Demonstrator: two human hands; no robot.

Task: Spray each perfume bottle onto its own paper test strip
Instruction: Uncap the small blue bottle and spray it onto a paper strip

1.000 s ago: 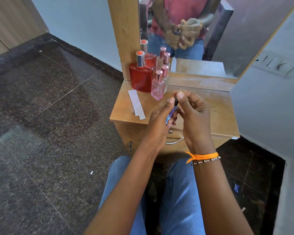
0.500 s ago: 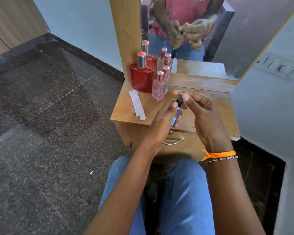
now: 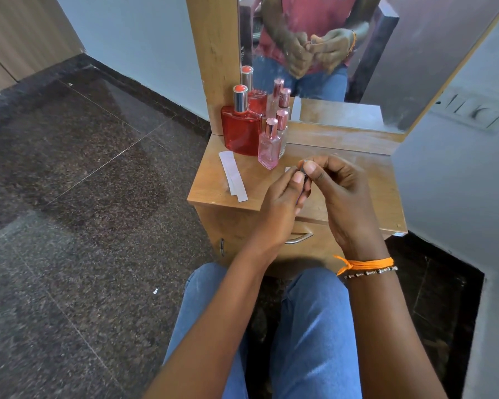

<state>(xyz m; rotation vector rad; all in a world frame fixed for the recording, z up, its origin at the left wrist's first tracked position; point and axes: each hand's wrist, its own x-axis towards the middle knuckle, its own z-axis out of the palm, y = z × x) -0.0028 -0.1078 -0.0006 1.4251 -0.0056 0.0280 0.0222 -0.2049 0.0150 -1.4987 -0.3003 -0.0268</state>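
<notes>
Over the front of the small wooden table (image 3: 213,185), both my hands hold a thin blue perfume vial (image 3: 302,180), mostly hidden by my fingers. My left hand (image 3: 280,205) grips its body. My right hand (image 3: 337,194) pinches its dark cap at the top. A big red bottle (image 3: 240,131) and a small pink bottle (image 3: 269,146) stand at the table's back left, with a second small bottle (image 3: 282,125) behind the pink one. White paper test strips (image 3: 232,176) lie on the left of the table; a corner of another strip (image 3: 287,169) shows by my left fingertips.
A mirror (image 3: 343,59) rises behind the table and repeats the bottles and my hands. A grey wall with a switch plate (image 3: 473,110) stands close on the right. A drawer handle (image 3: 298,238) sits below the tabletop. My knees in blue jeans (image 3: 308,326) are in front.
The vial was more exposed between my hands half a second ago. My right hand has drawn back toward my left hand and the fingers now cover most of it.
</notes>
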